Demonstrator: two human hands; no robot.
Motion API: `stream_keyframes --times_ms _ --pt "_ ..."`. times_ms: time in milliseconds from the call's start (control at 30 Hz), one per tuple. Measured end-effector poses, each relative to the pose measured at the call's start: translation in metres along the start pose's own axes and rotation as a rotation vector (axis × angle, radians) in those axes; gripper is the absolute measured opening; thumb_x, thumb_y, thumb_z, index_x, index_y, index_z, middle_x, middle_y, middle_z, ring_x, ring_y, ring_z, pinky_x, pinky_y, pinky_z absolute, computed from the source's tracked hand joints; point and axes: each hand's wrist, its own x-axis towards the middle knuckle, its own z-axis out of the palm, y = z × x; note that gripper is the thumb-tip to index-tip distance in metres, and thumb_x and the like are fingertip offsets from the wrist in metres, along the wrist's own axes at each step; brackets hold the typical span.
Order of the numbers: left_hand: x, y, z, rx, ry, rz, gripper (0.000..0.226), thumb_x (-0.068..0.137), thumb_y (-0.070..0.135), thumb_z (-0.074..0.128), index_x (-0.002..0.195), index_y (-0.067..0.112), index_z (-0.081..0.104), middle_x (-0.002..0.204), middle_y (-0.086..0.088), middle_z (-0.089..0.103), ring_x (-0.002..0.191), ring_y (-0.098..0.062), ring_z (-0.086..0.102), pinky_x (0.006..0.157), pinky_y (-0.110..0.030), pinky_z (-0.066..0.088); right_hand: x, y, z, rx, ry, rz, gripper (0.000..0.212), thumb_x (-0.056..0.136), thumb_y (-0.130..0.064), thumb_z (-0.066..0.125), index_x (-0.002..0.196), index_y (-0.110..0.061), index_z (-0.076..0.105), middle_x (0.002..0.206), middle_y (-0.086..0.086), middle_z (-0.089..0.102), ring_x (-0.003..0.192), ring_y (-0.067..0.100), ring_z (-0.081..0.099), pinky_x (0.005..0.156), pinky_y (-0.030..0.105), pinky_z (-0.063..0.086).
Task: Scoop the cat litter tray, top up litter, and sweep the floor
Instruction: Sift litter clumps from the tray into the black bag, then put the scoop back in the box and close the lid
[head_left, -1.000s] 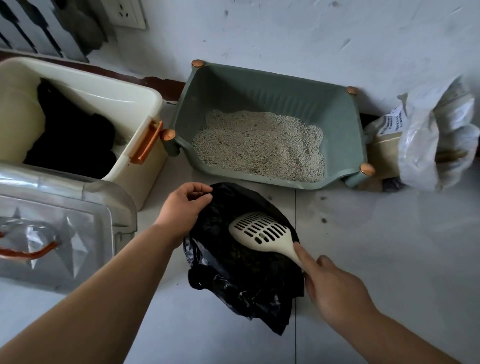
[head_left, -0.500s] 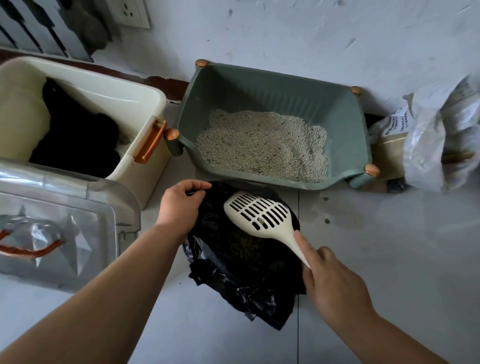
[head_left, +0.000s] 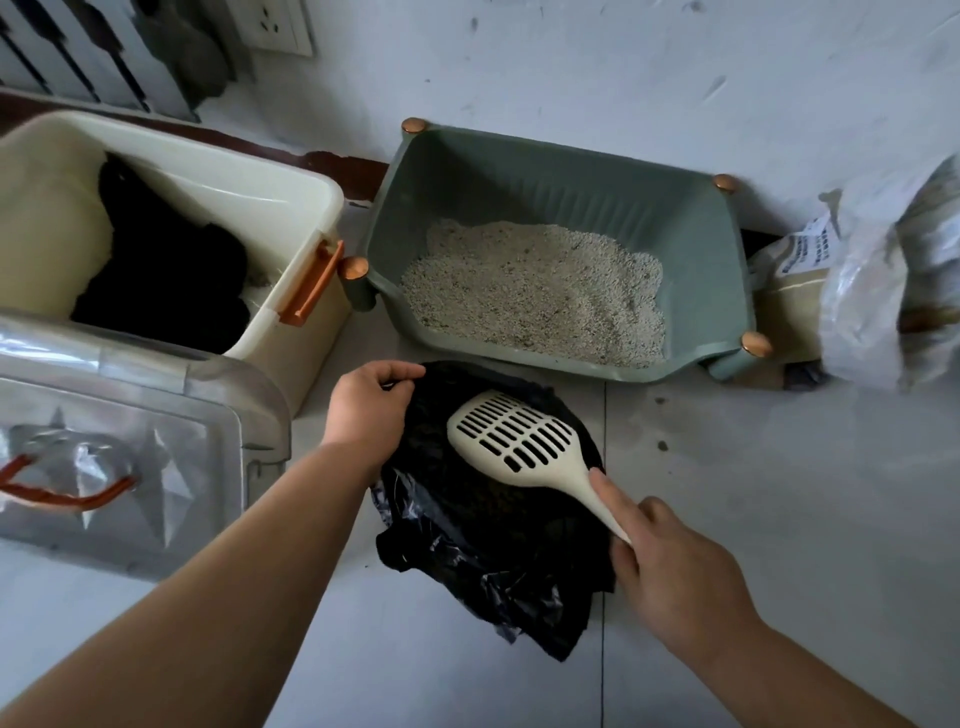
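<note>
A green litter tray (head_left: 722, 249) with copper-coloured corner knobs stands against the wall, holding pale grey litter (head_left: 535, 291). In front of it a black plastic bag (head_left: 483, 535) lies open on the floor. My left hand (head_left: 366, 410) pinches the bag's rim at its far left edge. My right hand (head_left: 670, 566) grips the handle of a cream slotted scoop (head_left: 511, 439), whose head hovers over the bag's opening. No clump shows in the scoop.
A cream storage box (head_left: 291, 208) with an orange latch holds dark cloth at the left. A clear lid (head_left: 130, 447) with an orange handle lies in front of it. A plastic-wrapped litter sack (head_left: 878, 291) leans at the right. Pale floor (head_left: 779, 519) spreads right of the bag.
The scoop head has lifted and tilted over the bag, its slotted face turned more towards me. My left hand keeps its hold on the bag's rim.
</note>
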Motion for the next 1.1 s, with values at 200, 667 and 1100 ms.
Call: stream_keyframes --times_ms 200,667,1100 --pt "0.001 0.004 -0.004 0.022 0.012 -0.030 0.022 0.094 0.015 0.054 0.094 0.027 0.072 0.098 -0.001 0.073 0.087 -0.018 0.068 0.084 -0.042 0.058 0.000 0.004 -0.002 0.191 0.082 0.071 0.040 0.075 -0.021 0.077 0.110 -0.017 0.057 0.071 -0.012 0.057 0.044 0.007 0.047 0.041 0.009 0.023" --pt "-0.001 0.098 -0.058 0.442 -0.046 0.308 0.023 0.098 0.019 0.049 0.115 0.023 0.065 0.112 0.005 0.064 0.083 -0.008 0.058 0.074 -0.017 0.044 0.056 -0.069 -0.051 0.957 0.078 0.158 0.005 0.094 -0.033 0.055 0.095 -0.030 0.060 0.065 0.004 0.058 0.046 0.011 0.050 0.046 0.026 0.044" --pt "0.012 0.076 -0.224 0.393 0.256 0.155 0.027 0.097 0.019 0.052 0.120 0.021 0.064 0.115 0.004 0.064 0.090 -0.012 0.056 0.077 -0.024 0.045 0.166 -0.242 -0.123 1.151 -0.206 0.126 0.021 0.094 -0.026 0.051 0.093 -0.019 0.071 0.072 0.002 0.073 0.070 0.018 0.066 0.075 0.035 0.055"
